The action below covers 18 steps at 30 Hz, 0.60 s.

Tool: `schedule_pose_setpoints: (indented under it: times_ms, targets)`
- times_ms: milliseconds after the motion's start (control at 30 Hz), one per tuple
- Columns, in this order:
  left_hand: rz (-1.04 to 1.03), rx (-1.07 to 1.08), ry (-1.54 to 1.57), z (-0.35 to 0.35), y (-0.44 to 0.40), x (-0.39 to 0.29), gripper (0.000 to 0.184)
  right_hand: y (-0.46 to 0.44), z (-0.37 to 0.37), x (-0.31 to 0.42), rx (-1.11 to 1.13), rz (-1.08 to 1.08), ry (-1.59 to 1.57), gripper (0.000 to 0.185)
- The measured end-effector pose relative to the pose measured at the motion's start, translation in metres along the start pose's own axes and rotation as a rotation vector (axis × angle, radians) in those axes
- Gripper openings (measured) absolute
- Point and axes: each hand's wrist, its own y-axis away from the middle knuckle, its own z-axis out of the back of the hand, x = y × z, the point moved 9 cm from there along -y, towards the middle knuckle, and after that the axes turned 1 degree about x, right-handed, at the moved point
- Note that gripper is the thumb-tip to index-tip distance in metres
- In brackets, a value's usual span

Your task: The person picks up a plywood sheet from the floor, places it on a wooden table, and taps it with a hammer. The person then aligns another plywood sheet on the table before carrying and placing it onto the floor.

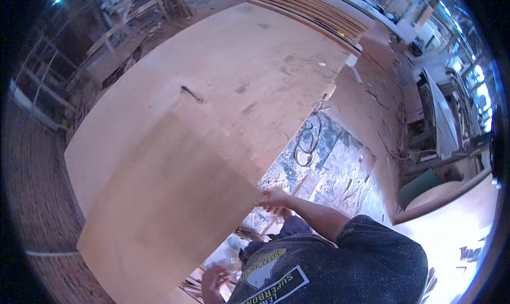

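Your right hand (273, 199) pinches the brown panel (170, 208) by its near corner, fingers at the edge. The panel overlaps the larger pale sheet (228, 75). Your left hand (215, 278) blurs near it, finger state unclear.

Thin brown board (170, 203), apparently wood, plain-faced, partly over larger pale sheet (255, 65).

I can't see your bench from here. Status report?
Right hand grips corner of plywood sheet; left hand blurred near its edge, contact unclear. Thin dark object lies ahead, on larger panel.
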Motion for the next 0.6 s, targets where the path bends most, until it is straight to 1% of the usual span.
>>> schedule_pose_setpoints:
  times_ms: [33,100,133,167,200,233,267,333,400,467,500,533,600]
  targets:
    - [-0.132,0.060,-0.184,-0.033,0.015,-0.025,0.032,0.005,0.008,-0.016,0.021,0.005,-0.061,0.051]
    - [-0.411,0.150,-0.526,-0.101,0.043,-0.074,0.028,-0.012,0.031,-0.102,0.014,-0.130,-0.090,0.043]
    - [-0.560,0.260,-0.480,-0.146,0.057,-0.105,0.017,-0.048,0.033,-0.154,0.175,0.231,0.688,0.040]
    - [-0.712,0.389,-0.446,-0.204,0.086,-0.139,0.014,-0.071,0.038,-0.205,0.026,0.690,1.427,0.038]
    - [-0.861,0.517,-0.413,-0.265,0.128,-0.173,0.012,-0.061,0.079,-0.234,0.025,0.258,1.120,0.039]
    - [-0.952,0.663,-0.417,-0.324,0.176,-0.200,0.009,-0.038,0.122,-0.265,-0.104,-0.118,0.813,0.040]
    - [-1.040,0.815,-0.418,-0.379,0.218,-0.219,0.007,-0.017,0.147,-0.282,-0.161,-0.129,0.787,0.040]
    - [-1.327,1.336,-0.160,-0.464,0.290,-0.238,0.010,0.009,0.210,-0.309,-0.246,-0.129,0.750,0.040]
    - [-1.382,1.464,-0.070,-0.538,0.332,-0.238,0.008,0.020,0.269,-0.342,-0.310,-0.102,0.713,0.038]
    - [-1.412,1.611,0.016,-0.618,0.371,-0.235,0.012,0.016,0.352,-0.403,-0.420,-0.071,0.519,0.035]
    - [-1.398,1.678,0.058,-0.649,0.379,-0.232,0.015,0.020,0.366,-0.430,-0.460,-0.069,0.406,0.034]
    - [-1.345,1.714,0.055,-0.679,0.378,-0.226,0.017,0.035,0.395,-0.425,-0.471,-0.150,0.582,0.032]
    - [-1.292,1.805,0.077,-0.736,0.375,-0.219,0.023,0.052,0.454,-0.426,-0.534,-0.143,0.631,0.030]
